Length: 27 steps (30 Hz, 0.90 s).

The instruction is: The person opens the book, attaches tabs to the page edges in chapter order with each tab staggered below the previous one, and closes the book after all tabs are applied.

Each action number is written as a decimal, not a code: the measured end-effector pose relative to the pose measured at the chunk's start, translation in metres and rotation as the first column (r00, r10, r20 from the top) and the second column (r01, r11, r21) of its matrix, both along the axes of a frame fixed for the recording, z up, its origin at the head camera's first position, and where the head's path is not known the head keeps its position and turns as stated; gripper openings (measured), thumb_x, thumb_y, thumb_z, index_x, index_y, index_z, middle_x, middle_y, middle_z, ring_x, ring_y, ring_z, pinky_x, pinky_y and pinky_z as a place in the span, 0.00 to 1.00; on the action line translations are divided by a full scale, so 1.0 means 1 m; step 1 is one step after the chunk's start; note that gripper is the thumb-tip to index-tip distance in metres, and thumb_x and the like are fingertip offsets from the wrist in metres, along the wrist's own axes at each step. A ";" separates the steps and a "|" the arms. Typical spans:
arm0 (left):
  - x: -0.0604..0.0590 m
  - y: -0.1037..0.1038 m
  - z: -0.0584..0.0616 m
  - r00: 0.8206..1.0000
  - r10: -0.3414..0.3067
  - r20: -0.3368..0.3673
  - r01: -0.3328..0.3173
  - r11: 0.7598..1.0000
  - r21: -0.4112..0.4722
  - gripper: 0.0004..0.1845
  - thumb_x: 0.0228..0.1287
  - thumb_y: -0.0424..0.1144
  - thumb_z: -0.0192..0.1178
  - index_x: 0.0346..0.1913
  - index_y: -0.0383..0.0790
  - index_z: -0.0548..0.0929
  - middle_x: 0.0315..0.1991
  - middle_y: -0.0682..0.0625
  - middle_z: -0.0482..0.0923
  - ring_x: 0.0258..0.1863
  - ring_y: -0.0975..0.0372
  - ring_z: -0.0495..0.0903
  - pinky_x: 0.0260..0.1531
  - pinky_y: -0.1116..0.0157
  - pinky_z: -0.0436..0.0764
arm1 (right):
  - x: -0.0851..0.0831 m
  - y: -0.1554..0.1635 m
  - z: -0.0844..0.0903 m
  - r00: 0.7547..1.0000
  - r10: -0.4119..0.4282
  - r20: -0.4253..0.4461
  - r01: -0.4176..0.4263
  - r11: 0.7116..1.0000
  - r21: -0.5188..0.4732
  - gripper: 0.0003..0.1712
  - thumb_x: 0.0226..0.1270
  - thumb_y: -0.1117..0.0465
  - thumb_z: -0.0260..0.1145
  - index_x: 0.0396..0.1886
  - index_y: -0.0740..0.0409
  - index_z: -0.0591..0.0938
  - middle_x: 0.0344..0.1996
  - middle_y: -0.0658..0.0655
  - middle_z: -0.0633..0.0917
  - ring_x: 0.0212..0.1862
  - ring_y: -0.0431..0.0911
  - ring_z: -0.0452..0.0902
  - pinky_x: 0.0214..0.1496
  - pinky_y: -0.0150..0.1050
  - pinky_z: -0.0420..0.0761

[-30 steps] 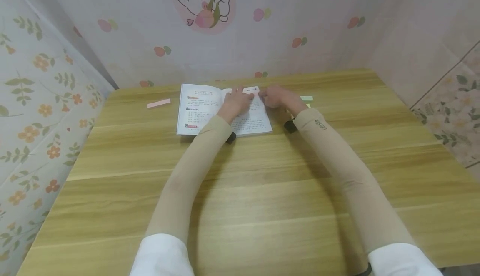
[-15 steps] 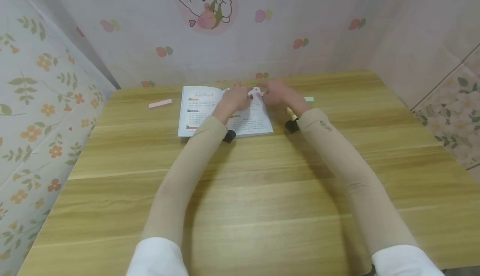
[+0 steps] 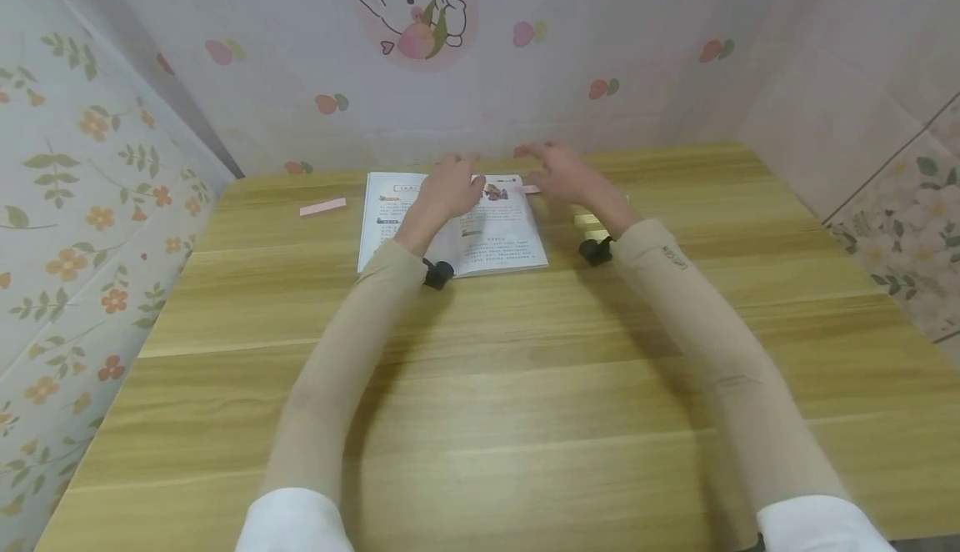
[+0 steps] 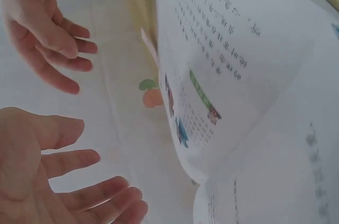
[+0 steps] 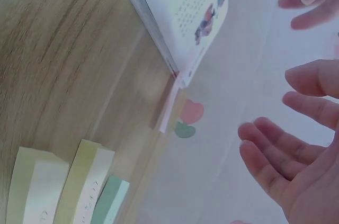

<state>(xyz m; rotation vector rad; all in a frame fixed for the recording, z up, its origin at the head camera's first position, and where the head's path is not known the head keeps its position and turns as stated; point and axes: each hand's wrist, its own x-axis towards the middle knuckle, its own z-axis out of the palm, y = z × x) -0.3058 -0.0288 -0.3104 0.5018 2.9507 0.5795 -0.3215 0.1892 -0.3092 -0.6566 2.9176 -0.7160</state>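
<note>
An open book (image 3: 498,239) with printed text and small pictures lies toward the back of the table. A pink sticky note strip (image 5: 169,105) sticks out past the outer edge of its right page, near the top corner. My left hand (image 3: 450,189) hovers over the upper middle of the book, fingers spread and holding nothing. My right hand (image 3: 568,177) is raised beyond the book's right edge, its fingers loosely bent with nothing between them. Both hands appear lifted off the page in the left wrist view, where the left palm (image 4: 26,181) faces the right hand (image 4: 39,28).
Another pink strip (image 3: 323,207) lies on the wooden table (image 3: 480,385) left of the book. Right of it stand sticky note pads: two pale yellow pads, one a yellow pad (image 5: 85,181), and a green pad (image 5: 110,200). A printed curtain (image 3: 555,77) hangs behind the table.
Both hands have lifted off the page's top right corner and moved apart, the left hand leftward, the right hand rightward. The pink strip at the page edge now shows uncovered.
</note>
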 end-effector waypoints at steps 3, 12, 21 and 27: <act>0.003 -0.007 0.004 1.000 0.023 0.001 -0.023 0.999 0.030 0.30 0.81 0.47 0.41 0.79 0.40 0.56 0.76 0.35 0.56 0.73 0.45 0.60 0.66 0.46 0.70 | 0.004 0.002 0.003 1.000 0.012 -0.009 -0.012 0.999 -0.030 0.30 0.74 0.61 0.55 0.75 0.57 0.69 0.72 0.65 0.68 0.73 0.62 0.59 0.71 0.61 0.62; 0.017 -0.019 0.007 0.999 0.036 -0.019 -0.034 0.994 0.102 0.30 0.81 0.48 0.42 0.79 0.41 0.58 0.76 0.37 0.56 0.74 0.46 0.60 0.68 0.46 0.67 | 0.013 0.010 0.002 0.999 0.032 -0.039 -0.034 0.997 -0.064 0.30 0.75 0.60 0.54 0.76 0.54 0.67 0.73 0.65 0.67 0.68 0.62 0.66 0.67 0.59 0.68; 0.028 -0.031 0.006 0.998 0.042 -0.044 -0.038 0.996 0.086 0.30 0.80 0.48 0.44 0.78 0.41 0.61 0.76 0.38 0.58 0.74 0.45 0.59 0.69 0.45 0.65 | 0.025 0.014 0.004 0.999 0.038 0.023 -0.039 0.997 0.061 0.38 0.79 0.54 0.57 0.81 0.59 0.55 0.75 0.69 0.62 0.71 0.65 0.62 0.74 0.59 0.60; 0.037 -0.041 0.005 0.998 0.039 -0.050 -0.034 0.996 0.086 0.29 0.79 0.46 0.44 0.78 0.43 0.60 0.76 0.39 0.59 0.74 0.43 0.58 0.67 0.42 0.65 | 0.033 0.012 0.000 0.996 0.085 0.035 -0.088 0.992 0.094 0.40 0.78 0.51 0.58 0.81 0.60 0.55 0.75 0.67 0.63 0.74 0.63 0.58 0.75 0.58 0.57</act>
